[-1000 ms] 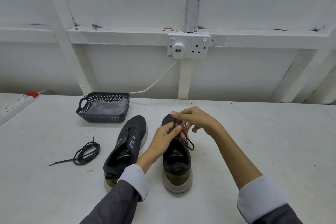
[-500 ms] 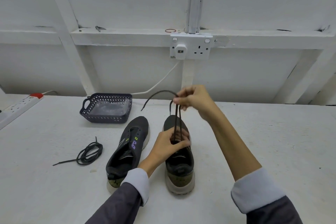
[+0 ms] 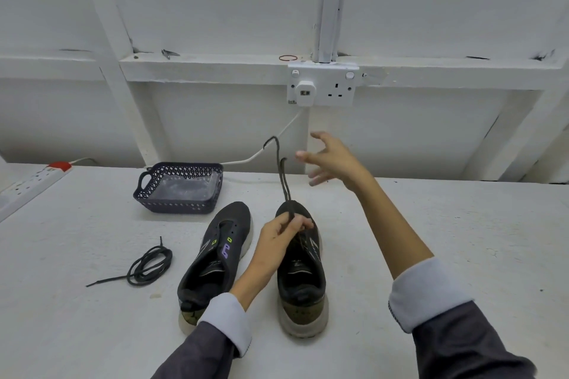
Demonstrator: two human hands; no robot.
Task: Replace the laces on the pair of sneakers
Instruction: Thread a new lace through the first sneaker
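Note:
Two dark sneakers stand side by side on the white table, toes pointing away from me. The left sneaker (image 3: 215, 258) has no lace in its eyelets. My left hand (image 3: 281, 232) pinches a dark lace (image 3: 281, 175) over the right sneaker (image 3: 303, 274), and the lace's two ends stick up in the air above the toe. My right hand (image 3: 334, 160) hovers open above and behind the right sneaker, fingers spread, just right of the lace ends and holding nothing. A second dark lace (image 3: 146, 264) lies coiled on the table left of the sneakers.
A dark perforated basket (image 3: 180, 188) sits behind the left sneaker. A white power strip (image 3: 29, 183) lies at the far left edge. A wall socket (image 3: 321, 86) with a plug and white cable is mounted on the wall behind the table (image 3: 462, 240).
My right hand pulled the lace ends up from the right sneaker, then let go and opened, moving up and right. My left hand stayed on the lace at the sneaker.

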